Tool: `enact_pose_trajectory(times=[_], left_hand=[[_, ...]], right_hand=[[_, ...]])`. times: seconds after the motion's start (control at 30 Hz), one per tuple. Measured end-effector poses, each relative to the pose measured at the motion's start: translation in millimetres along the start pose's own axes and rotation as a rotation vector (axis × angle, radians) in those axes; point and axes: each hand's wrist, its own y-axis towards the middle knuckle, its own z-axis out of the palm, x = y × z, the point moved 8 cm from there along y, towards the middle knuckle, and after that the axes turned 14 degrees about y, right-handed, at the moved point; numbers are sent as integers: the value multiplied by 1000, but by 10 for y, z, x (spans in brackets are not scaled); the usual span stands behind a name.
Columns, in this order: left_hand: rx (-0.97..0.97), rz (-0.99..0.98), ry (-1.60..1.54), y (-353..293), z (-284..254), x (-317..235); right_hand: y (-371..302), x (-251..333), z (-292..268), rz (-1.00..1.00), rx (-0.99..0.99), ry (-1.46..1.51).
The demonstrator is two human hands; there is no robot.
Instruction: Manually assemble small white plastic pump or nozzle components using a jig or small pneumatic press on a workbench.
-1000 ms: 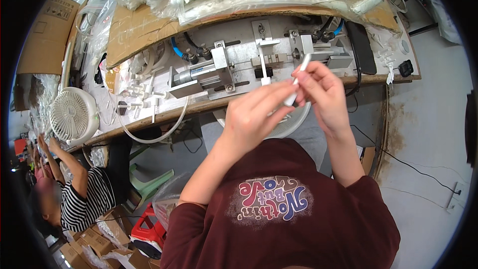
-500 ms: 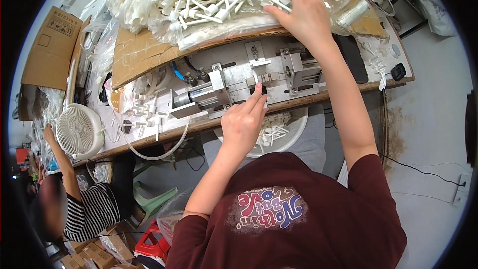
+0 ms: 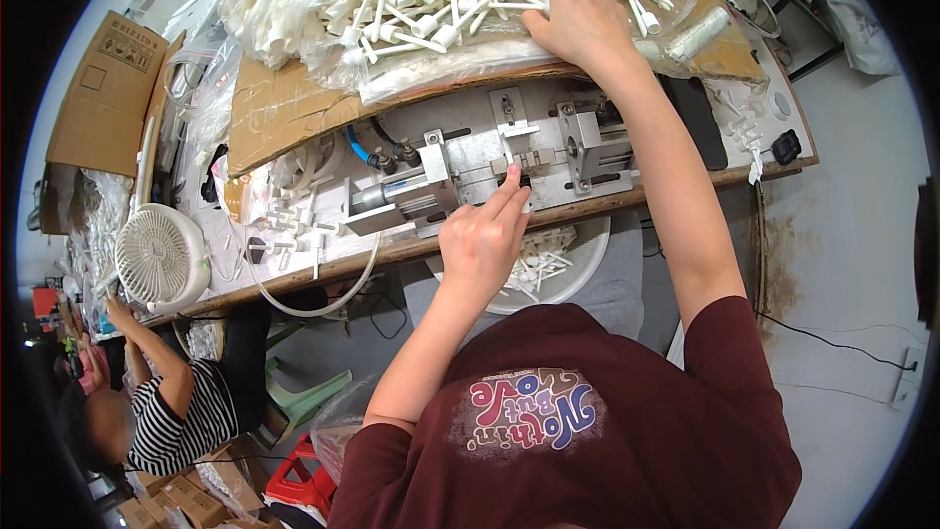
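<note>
White plastic capped stems (image 3: 446, 15) are lying heaped across the top of the frame, on clear plastic sheeting (image 3: 250, 15) over a cardboard sheet (image 3: 294, 118). Your hands are working well apart. Your right hand (image 3: 587, 24) is resting at the heap's near edge, upper right of centre, thumb and fingers spreading away from each other among the pieces. Your left hand (image 3: 480, 240) is pointing its index finger at the metal jig (image 3: 563, 186) in the centre, the fingertip meeting the near end of a single white stem (image 3: 508, 144) that is sitting there; I cannot tell how hard it is pressing. Below the bench edge, a white basin (image 3: 595, 257) is holding more white pieces. A white fan (image 3: 157, 255) is standing at the left, and a co-worker in a striped shirt (image 3: 191, 411) is sitting at the lower left.
</note>
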Motion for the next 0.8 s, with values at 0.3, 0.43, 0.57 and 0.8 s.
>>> enact_pose_trajectory(times=[0.3,0.43,0.57,0.8], left_hand=[[-4,-2,-2,-15,8,16],[7,7,-21,-8,-18,28],[95,19,-130,-77,-115,27],[47,-71,-392,118,-404,-111]], right_hand=[[-4,-201,-124,-186,-64,229],[-10,-244,-196,-194,-75,243],[-108,-335,-287,50,24,634],[-538,-285,-241,211,155,1413]])
